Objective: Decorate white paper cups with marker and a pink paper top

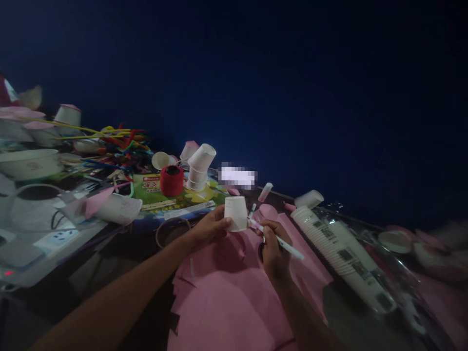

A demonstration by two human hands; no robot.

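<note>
In the middle of the head view, a white paper cup is held upside down by my left hand, its thumb on the cup's side. My right hand grips a white marker pen like a pencil, its tip at the cup's right side near the rim. Whether the tip touches the cup I cannot tell. Below both hands lie sheets of pink paper with cut edges. A pink round piece and what looks like a marker cap are just beyond the pen tip.
A long stack of paper cups in clear plastic lies at right. A red yarn roll and stacked cups stand on a colourful packet. Pipe cleaners and a power strip are at left. A glue stick stands behind.
</note>
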